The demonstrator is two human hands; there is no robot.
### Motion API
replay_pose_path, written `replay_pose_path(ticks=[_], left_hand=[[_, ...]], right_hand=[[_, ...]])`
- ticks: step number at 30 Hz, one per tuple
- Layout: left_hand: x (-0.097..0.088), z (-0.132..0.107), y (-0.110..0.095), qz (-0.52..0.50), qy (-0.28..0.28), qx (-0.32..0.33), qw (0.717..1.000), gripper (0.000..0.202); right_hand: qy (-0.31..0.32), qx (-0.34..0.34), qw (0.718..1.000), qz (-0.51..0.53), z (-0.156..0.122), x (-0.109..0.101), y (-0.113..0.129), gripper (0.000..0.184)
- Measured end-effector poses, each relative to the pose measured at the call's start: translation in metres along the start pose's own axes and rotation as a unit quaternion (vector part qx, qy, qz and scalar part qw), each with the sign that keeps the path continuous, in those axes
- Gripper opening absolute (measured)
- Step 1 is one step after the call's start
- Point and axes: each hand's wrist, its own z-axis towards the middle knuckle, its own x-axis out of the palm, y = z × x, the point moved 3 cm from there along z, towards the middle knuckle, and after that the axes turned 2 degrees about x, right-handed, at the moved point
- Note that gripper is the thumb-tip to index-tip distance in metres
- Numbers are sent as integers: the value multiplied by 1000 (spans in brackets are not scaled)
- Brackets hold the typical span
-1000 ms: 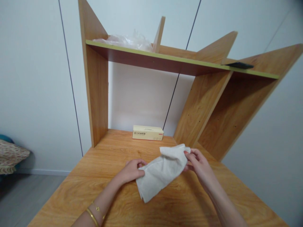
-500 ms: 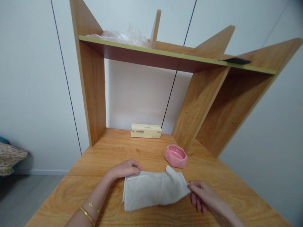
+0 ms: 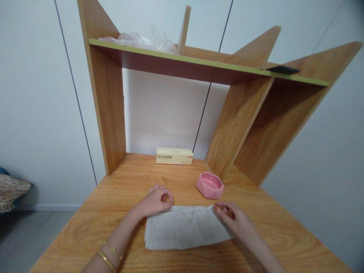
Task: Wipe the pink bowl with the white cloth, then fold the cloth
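A grey cloth (image 3: 187, 229), folded into a rough rectangle with layered edges at its left end, lies on the wooden desk in front of me. My left hand (image 3: 158, 199) is at its far left corner, thumb and forefinger curled together at the far edge. At the far right corner, my right hand (image 3: 232, 219) pinches the cloth between thumb and forefinger. The right hand and wrist cover part of the cloth's right end. Just beyond that hand stands a pink faceted ashtray (image 3: 209, 185), apart from the cloth.
A cream carton (image 3: 174, 156) with printed lettering stands at the back of the desk (image 3: 127, 189). Wooden uprights and a shelf (image 3: 182, 62) rise behind it. On the shelf lie clear plastic wrapping (image 3: 145, 41) and a dark flat object (image 3: 283, 69).
My right hand has moved away from me and left, to the far right corner. The raised fold there now lies flat. My left hand has stayed near its corner, fingers lifted slightly.
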Motion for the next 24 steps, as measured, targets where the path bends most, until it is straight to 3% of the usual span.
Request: replay_pose_path(ticks=[5,10,14,19,24], left_hand=[[9,-3,-1,15,29,-1,999,13],[10,-3,1,24,35,2,999,16],[11,-2,-13,12,15,45,999,16],[27,-5,-41,34,39,142,989,19],[37,-7,-41,53,67,141,986,21]], right_hand=[[35,26,999,-21,4,16,-13,19],[-32,51,992,-110,2,-2,-28,29],[-6,85,985,-148,-6,-5,-30,36],[-10,82,991,-110,-10,6,-37,26],[4,80,996,-48,-4,5,-35,21]])
